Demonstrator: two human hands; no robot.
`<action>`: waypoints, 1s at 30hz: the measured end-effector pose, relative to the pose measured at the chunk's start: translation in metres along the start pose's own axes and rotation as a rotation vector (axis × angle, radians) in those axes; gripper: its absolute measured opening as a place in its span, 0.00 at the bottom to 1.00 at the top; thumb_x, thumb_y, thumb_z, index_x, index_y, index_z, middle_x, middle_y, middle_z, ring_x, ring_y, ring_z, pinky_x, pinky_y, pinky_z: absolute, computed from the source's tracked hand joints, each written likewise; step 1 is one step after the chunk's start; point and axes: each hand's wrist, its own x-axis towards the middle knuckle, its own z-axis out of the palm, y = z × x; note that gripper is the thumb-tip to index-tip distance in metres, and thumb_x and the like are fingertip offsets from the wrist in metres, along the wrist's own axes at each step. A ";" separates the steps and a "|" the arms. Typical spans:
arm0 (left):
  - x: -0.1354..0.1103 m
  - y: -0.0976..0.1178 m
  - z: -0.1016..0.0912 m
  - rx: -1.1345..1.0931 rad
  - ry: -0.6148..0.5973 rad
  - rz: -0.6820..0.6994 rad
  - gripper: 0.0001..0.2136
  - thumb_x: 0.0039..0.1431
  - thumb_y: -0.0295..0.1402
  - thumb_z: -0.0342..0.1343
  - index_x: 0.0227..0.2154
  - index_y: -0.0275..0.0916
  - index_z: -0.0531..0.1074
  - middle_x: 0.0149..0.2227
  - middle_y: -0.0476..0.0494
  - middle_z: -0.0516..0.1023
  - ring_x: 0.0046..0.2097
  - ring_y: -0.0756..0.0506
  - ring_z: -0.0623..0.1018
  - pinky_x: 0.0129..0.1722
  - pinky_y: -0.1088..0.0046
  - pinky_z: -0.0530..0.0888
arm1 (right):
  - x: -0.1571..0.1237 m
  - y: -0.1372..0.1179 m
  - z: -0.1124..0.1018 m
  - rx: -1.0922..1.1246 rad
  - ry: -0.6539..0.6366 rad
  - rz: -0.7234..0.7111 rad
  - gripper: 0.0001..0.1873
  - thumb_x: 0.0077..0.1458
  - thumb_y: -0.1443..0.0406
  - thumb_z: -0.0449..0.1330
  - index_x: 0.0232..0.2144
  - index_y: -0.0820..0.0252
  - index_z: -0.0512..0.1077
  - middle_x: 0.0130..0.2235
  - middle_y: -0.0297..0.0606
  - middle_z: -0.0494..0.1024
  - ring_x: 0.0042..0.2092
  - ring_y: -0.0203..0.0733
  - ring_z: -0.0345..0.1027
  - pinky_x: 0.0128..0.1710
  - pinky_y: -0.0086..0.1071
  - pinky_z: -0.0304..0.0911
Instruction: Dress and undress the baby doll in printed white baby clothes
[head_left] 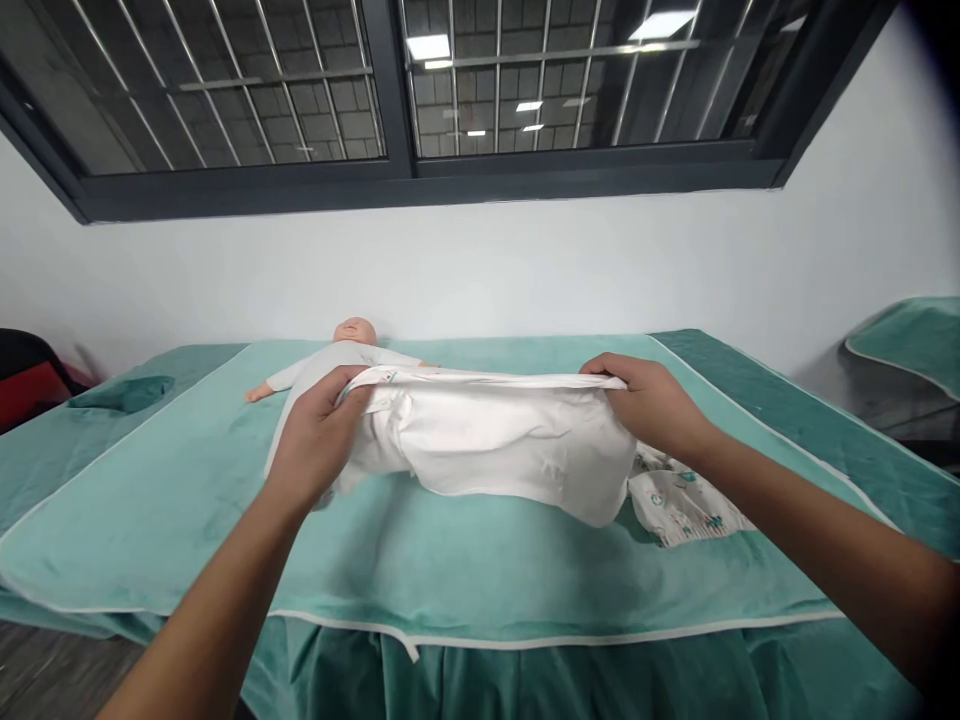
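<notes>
A white baby garment (pixel 495 440) hangs stretched between my two hands above the teal blanket (pixel 225 500). My left hand (pixel 319 435) is closed on the garment's left end. My right hand (pixel 649 400) pinches its upper right edge. Behind the garment lies a baby doll (pixel 341 355) in a white suit, on its back with its head toward the wall. Its lower body is hidden by the cloth and my left hand.
A patterned white cloth (pixel 686 505) lies on the blanket under my right wrist. The bed's front edge (pixel 525 640) runs close to me. A dark green pillow (pixel 124 392) sits at the far left, another teal-covered bed (pixel 911 340) at the right.
</notes>
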 end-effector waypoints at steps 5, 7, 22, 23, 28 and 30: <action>-0.006 0.000 -0.012 0.140 0.042 -0.063 0.16 0.60 0.47 0.51 0.39 0.43 0.77 0.32 0.50 0.77 0.34 0.45 0.73 0.29 0.74 0.67 | 0.001 0.004 -0.018 0.031 -0.064 0.158 0.12 0.50 0.66 0.53 0.33 0.56 0.75 0.33 0.32 0.78 0.31 0.37 0.69 0.27 0.27 0.59; -0.007 0.002 -0.020 0.194 -0.088 -0.151 0.18 0.60 0.51 0.49 0.37 0.43 0.76 0.30 0.51 0.75 0.31 0.46 0.72 0.26 0.75 0.66 | 0.002 -0.003 -0.030 0.018 -0.103 0.213 0.11 0.48 0.66 0.52 0.32 0.57 0.74 0.31 0.32 0.77 0.30 0.37 0.68 0.26 0.26 0.58; -0.014 -0.103 0.120 0.518 -0.379 0.227 0.17 0.64 0.28 0.45 0.54 0.35 0.67 0.53 0.36 0.73 0.56 0.41 0.72 0.57 0.64 0.67 | 0.003 0.032 0.132 -0.398 -0.323 0.015 0.26 0.54 0.76 0.49 0.54 0.60 0.69 0.60 0.42 0.68 0.60 0.42 0.60 0.58 0.31 0.55; -0.020 -0.103 0.129 0.473 -0.428 0.259 0.17 0.64 0.27 0.44 0.53 0.36 0.68 0.53 0.38 0.73 0.55 0.43 0.72 0.57 0.66 0.68 | -0.003 0.031 0.144 -0.387 -0.322 0.032 0.25 0.56 0.74 0.48 0.54 0.59 0.69 0.60 0.41 0.69 0.59 0.41 0.61 0.58 0.30 0.55; -0.020 -0.097 0.164 0.472 -0.486 0.238 0.15 0.65 0.27 0.42 0.47 0.36 0.72 0.54 0.37 0.74 0.59 0.43 0.70 0.60 0.65 0.66 | -0.009 0.022 0.184 -0.419 -0.263 0.193 0.20 0.60 0.69 0.47 0.51 0.66 0.70 0.56 0.51 0.72 0.58 0.50 0.64 0.58 0.40 0.56; -0.012 -0.098 0.177 0.500 -0.468 0.213 0.15 0.65 0.29 0.43 0.48 0.33 0.72 0.57 0.34 0.72 0.62 0.41 0.67 0.63 0.63 0.62 | -0.007 0.019 0.198 -0.443 -0.241 0.210 0.20 0.60 0.68 0.48 0.51 0.70 0.70 0.60 0.56 0.67 0.63 0.55 0.57 0.61 0.44 0.51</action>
